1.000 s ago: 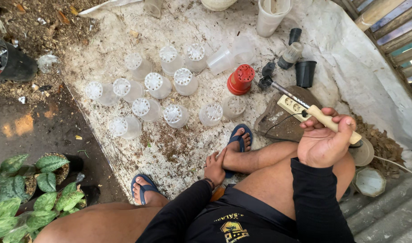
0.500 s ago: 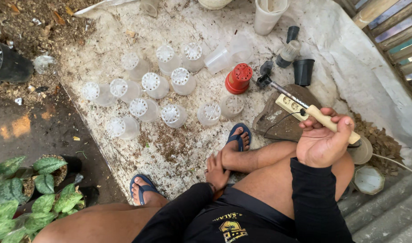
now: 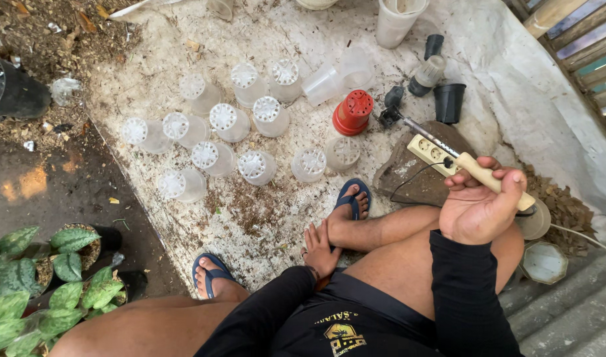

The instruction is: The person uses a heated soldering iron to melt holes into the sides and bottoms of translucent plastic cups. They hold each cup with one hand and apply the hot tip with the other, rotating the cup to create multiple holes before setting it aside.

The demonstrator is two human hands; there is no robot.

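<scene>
At the right of the frame the right hand [image 3: 480, 210] has its fingers wrapped tight around the pale wooden handle of a soldering iron [image 3: 448, 155], whose metal shaft slants up-left, its tip beside a small black pot [image 3: 391, 104]. A cream power strip [image 3: 430, 152] lies on a flat stone [image 3: 414, 173] just under the tool. At lower centre the left hand [image 3: 319, 250] rests against the ankle, fingers loosely together, clasping nothing. Upturned clear plastic pots [image 3: 230, 122] stand in rows across the white sheet [image 3: 508, 86] at upper centre, with one red pot [image 3: 352, 112] to their right. Leafy green plants [image 3: 41, 284] fill the lower left corner.
</scene>
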